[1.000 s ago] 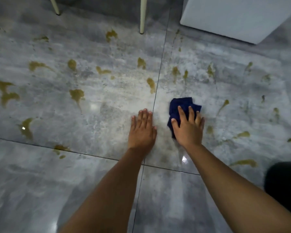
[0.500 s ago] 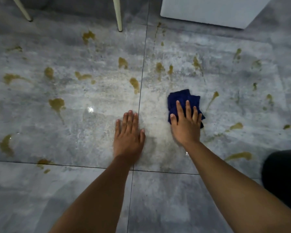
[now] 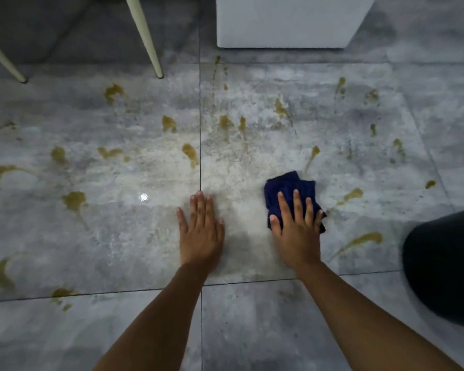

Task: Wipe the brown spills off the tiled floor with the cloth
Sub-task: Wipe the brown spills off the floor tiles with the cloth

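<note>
A crumpled dark blue cloth lies on the grey tiled floor. My right hand presses flat on top of it, fingers spread. My left hand rests flat on the bare tile beside it, holding nothing. Brown spills dot the floor: a streak just beyond the cloth, two smears to its right, a blob to the left, and several more farther out. The tile between and under my hands looks pale and smeared.
Two cream furniture legs stand at the far left. A white box-like unit sits at the back. A dark rounded shape, probably my knee, fills the right edge. Tile joints cross near my left wrist.
My right hand has slid the cloth to the right, away from my left hand. The view has shifted so the floor appears lower and more centred. My left hand stays planted.
</note>
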`<state>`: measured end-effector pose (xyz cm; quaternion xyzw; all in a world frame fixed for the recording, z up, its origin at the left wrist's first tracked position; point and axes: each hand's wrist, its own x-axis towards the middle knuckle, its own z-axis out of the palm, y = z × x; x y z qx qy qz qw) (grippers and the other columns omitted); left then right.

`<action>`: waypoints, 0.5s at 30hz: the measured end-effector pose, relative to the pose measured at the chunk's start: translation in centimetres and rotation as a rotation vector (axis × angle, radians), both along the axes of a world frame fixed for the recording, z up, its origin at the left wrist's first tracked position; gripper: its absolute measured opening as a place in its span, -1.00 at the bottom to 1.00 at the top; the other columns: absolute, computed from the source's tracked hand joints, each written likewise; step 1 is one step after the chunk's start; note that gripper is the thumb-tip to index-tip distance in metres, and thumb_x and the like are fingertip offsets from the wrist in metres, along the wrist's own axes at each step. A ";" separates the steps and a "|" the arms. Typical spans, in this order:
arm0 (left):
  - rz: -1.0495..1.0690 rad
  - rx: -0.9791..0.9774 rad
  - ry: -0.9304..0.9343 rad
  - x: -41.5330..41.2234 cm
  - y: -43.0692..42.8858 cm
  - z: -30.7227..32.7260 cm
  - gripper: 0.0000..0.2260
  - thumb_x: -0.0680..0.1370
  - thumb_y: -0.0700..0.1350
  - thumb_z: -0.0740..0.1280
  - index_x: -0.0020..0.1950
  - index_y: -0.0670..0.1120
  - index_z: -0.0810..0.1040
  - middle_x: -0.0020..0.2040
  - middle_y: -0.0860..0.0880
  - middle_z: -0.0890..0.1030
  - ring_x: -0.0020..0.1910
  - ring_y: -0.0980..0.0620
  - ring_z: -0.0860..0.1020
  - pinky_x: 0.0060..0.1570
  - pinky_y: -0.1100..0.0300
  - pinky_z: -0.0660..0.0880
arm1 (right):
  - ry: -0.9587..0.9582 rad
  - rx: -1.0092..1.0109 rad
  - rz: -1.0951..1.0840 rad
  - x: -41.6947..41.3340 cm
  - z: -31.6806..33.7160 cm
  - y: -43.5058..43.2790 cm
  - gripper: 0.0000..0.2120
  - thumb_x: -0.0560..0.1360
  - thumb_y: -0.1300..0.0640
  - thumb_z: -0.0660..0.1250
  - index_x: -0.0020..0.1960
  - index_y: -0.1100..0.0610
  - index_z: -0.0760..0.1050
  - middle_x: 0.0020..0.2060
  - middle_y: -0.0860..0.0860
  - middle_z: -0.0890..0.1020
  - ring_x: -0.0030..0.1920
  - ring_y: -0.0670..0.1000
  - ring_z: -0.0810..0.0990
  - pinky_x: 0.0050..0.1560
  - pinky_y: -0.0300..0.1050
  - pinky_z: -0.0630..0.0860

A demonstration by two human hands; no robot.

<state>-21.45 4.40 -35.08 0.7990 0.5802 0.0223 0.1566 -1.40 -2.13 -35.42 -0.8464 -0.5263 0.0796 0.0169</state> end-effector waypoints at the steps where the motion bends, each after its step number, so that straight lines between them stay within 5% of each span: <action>1: -0.036 -0.003 -0.021 1.1 0.0 0.1 -0.45 0.59 0.09 -0.20 0.54 -0.10 -0.16 0.54 -0.07 -0.16 0.52 -0.01 -0.24 0.44 -0.02 -0.36 | 0.005 0.008 -0.046 0.4 0.2 -1.2 -0.43 0.56 -0.18 -0.03 0.51 0.01 0.21 0.49 0.15 0.25 0.44 0.31 0.21 0.39 0.38 0.09; 7: -0.115 0.012 0.008 5.4 -0.8 -0.7 -0.45 0.61 0.09 -0.16 0.56 -0.12 -0.07 0.57 -0.08 -0.05 0.54 0.00 -0.16 0.47 -0.02 -0.26 | -0.001 0.049 -0.156 -2.6 0.2 -5.8 -0.46 0.57 -0.15 0.01 0.50 0.02 0.23 0.48 0.16 0.27 0.43 0.30 0.24 0.37 0.38 0.08; 15: -0.123 0.010 0.050 5.5 -1.0 -0.6 -0.47 0.63 0.10 -0.18 0.57 -0.06 -0.15 0.57 -0.02 -0.15 0.53 0.09 -0.26 0.50 -0.02 -0.22 | 0.047 0.020 -0.094 2.6 0.1 -3.7 -0.43 0.56 -0.19 -0.02 0.53 -0.05 0.13 0.52 0.11 0.17 0.48 0.27 0.15 0.43 0.31 -0.03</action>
